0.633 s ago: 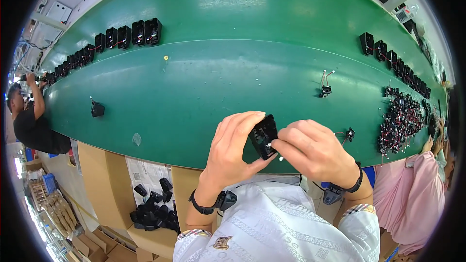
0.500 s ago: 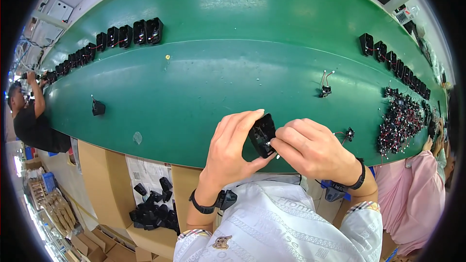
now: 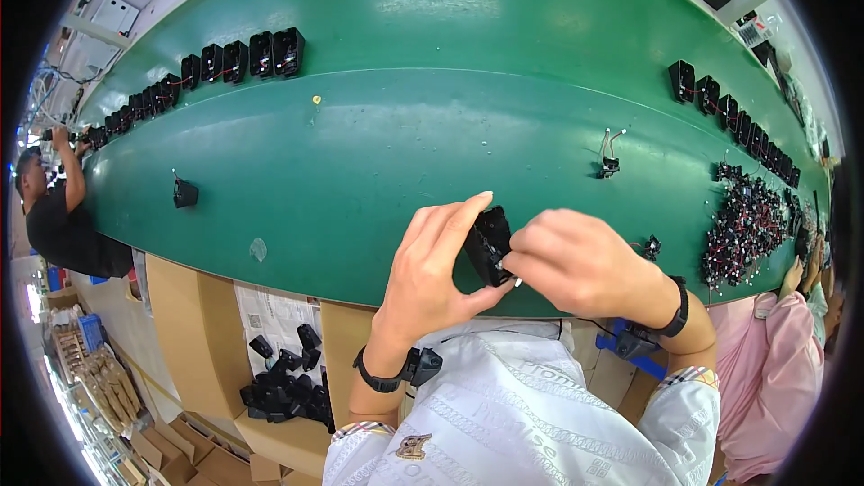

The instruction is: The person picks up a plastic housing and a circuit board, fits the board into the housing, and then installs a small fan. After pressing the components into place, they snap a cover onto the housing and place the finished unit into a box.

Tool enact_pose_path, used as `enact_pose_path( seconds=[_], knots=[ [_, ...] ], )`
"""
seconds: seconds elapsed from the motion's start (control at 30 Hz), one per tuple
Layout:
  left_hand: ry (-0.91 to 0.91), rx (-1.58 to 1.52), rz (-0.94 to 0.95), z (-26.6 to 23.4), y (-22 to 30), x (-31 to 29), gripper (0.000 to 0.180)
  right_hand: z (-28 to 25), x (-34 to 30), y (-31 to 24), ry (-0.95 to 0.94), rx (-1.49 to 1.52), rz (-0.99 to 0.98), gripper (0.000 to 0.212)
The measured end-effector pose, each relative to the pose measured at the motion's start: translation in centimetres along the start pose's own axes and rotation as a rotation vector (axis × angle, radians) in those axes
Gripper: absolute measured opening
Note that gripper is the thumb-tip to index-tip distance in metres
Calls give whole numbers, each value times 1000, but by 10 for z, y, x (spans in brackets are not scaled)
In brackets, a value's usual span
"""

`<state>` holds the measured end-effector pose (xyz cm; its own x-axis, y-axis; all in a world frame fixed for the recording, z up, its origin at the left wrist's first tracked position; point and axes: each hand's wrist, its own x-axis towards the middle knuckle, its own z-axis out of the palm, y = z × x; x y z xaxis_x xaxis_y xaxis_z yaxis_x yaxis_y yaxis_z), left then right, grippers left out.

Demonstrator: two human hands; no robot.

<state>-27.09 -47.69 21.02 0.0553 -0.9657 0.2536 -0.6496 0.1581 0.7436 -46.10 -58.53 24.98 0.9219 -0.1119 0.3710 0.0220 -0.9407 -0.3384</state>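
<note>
My left hand (image 3: 430,265) grips a small black plastic housing (image 3: 487,238) between fingers and thumb, tilted with its open side toward my right hand. My right hand (image 3: 576,261) is closed in a pinch at the housing's lower inner edge. What its fingertips hold is hidden, though small white bits show beside them. Just past that hand lies a small black part with wires (image 3: 652,247), partly covered by it. Farther off is another black part with upright wires (image 3: 609,166). A single black housing (image 3: 184,193) stands on the left of the green table (image 3: 387,162).
Rows of black housings (image 3: 236,61) line the far left and the far right (image 3: 709,94). A heap of wired parts (image 3: 745,229) lies at right. Below the table edge, a cardboard box (image 3: 184,306) holds several black pieces. One person (image 3: 58,225) works at far left; pink clothing (image 3: 765,342) shows at right.
My right hand has shifted slightly at the housing, its fingers still pinched there. My left hand keeps its hold on the housing. The whole view has moved a little.
</note>
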Motion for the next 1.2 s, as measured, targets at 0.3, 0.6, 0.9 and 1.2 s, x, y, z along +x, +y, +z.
enact_pose_path(
  seconds=[0.3,0.6,0.9,1.2],
  knots=[
    [94,-241,75,3,-4,-5,83,16,-10,0,164,510,387,21],
    [182,-238,116,8,-1,-6,81,11,-8,-13,313,567,460,13],
    [400,67,232,20,-12,-14,79,32,-3,-33,478,441,572,15],
    [724,182,289,50,-9,-18,59,64,-1,-53,695,786,825,15]
  ],
)
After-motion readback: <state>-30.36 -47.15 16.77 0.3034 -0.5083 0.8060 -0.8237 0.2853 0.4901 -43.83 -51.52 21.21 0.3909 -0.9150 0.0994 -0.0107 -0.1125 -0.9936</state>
